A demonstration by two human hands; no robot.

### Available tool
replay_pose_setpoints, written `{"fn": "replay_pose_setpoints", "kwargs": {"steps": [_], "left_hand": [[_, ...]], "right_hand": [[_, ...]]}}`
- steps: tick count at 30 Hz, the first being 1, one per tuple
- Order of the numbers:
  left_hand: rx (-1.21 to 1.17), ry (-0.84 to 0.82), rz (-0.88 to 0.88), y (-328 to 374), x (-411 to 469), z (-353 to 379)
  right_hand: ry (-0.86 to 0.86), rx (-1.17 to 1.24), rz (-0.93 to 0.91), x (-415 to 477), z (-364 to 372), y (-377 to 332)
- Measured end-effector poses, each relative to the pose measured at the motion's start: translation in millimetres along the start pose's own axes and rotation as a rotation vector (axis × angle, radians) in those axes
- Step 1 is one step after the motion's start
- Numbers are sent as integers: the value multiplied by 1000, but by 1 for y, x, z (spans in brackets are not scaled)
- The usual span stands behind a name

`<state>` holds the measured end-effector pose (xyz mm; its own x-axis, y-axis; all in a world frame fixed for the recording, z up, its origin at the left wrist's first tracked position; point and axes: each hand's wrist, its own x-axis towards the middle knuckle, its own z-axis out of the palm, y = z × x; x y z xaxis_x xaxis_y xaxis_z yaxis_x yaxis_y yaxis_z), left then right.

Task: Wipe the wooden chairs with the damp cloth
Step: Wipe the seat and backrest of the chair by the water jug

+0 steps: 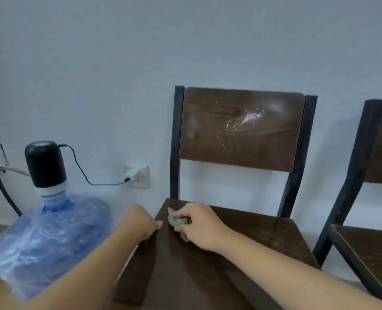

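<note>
A dark wooden chair (241, 128) with a black metal frame stands against the wall in front of me. White specks and a wet sheen mark its backrest. My right hand (199, 224) presses a crumpled greenish cloth (174, 220) onto the rear left corner of the seat (263, 242). My left hand (138, 222) grips the left edge of that seat, thumb on top. A second chair (377, 153) of the same kind stands to the right, cut off by the frame edge.
A large blue water jug (49, 240) with a black electric pump (44, 164) stands left of the chair. The pump's cable (82, 173) runs to a white wall socket (138, 176). A plain wall lies behind everything.
</note>
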<state>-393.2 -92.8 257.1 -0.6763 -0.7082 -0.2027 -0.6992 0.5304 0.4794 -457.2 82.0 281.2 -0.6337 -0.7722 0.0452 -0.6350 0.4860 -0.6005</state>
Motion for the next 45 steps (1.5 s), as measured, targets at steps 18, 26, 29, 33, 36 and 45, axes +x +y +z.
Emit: {"fn": "replay_pose_setpoints", "kwargs": {"steps": [18,26,29,33,36,45], "left_hand": [[-114,-56,-5,26,33,-59],[-857,63,374,126,44,-124],[-1001,7,363,139,40,-112],[-1137,85,322,139,43,-93],[-1175,84,312,138,50,-89],[-1182,105,326,139,57,-86]], "right_hand": [[-386,-523,134,56,25,-50],[345,-587,-448,22,-145,-33],[781,-629,-359,52,-229,-18],[677,-832,-516,51,-198,17],[408,-1044,-686,21,-178,52],[541,-947,-712,47,-174,50]]}}
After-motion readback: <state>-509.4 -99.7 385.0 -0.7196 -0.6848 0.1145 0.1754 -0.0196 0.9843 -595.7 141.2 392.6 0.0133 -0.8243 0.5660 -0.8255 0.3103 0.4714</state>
